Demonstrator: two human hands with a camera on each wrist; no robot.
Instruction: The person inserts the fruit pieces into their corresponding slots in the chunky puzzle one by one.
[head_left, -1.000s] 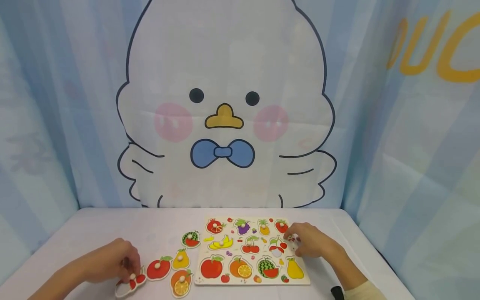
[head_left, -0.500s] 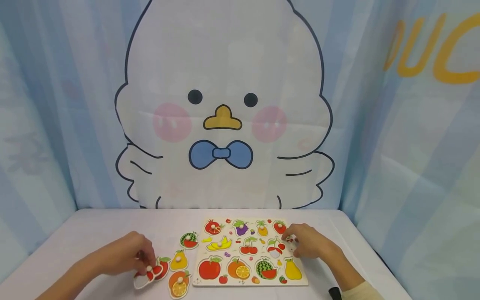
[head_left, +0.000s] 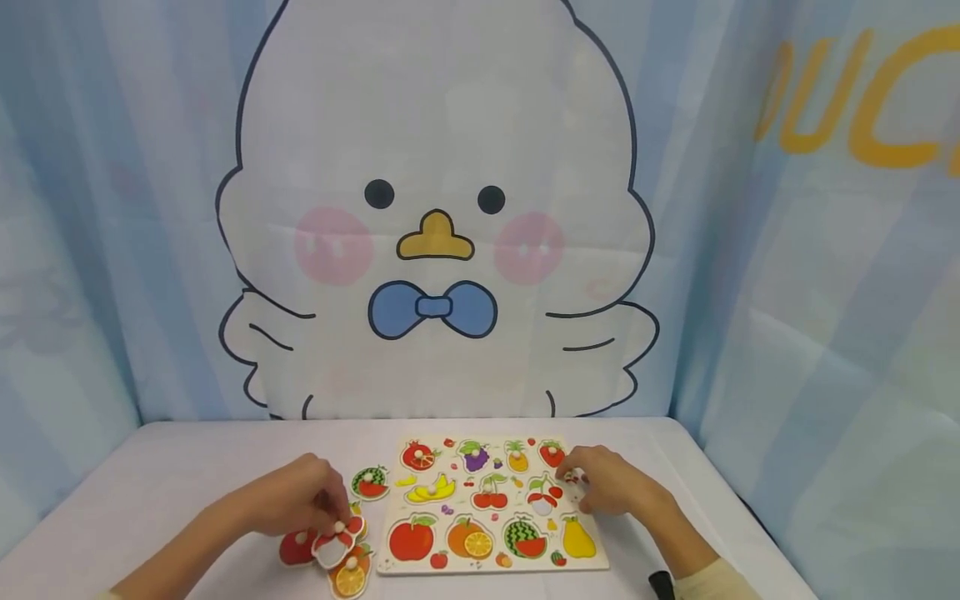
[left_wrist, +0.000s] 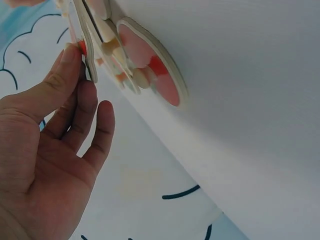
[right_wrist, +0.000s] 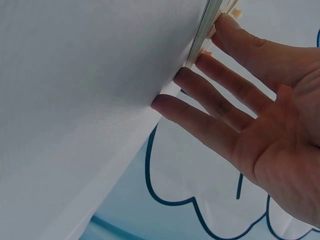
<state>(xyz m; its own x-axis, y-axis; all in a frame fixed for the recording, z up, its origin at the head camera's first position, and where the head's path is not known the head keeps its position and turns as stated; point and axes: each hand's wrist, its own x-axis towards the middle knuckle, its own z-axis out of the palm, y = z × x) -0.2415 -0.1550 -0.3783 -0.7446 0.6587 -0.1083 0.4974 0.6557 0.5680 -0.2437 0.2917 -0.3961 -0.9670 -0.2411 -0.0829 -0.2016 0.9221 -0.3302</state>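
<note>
My left hand (head_left: pixel 330 510) pinches a red-and-white fruit puzzle piece (head_left: pixel 337 543) by its small knob and holds it just above the loose pieces left of the puzzle board (head_left: pixel 585 565). In the left wrist view the thumb and fingers (left_wrist: pixel 75 60) grip the piece's edge (left_wrist: pixel 91 52), with a red apple piece (left_wrist: pixel 155 70) lying beside it. Under and around the held piece lie the apple piece (head_left: pixel 295 550), an orange piece (head_left: pixel 349 580) and a watermelon piece (head_left: pixel 370 482). My right hand (head_left: pixel 583 487) rests with straight fingers (right_wrist: pixel 200 70) on the board's right side.
The board holds several fruit pieces and printed fruit shapes. The white table (head_left: pixel 187 475) ends near the bottom of the head view. A curtain with a large cartoon duck (head_left: pixel 435 233) stands right behind it. A black object (head_left: pixel 660 585) sits at my right wrist.
My left hand has carried the red-and-white piece to the right, from the table's front left to over the apple and orange pieces by the board. The right hand stayed on the board.
</note>
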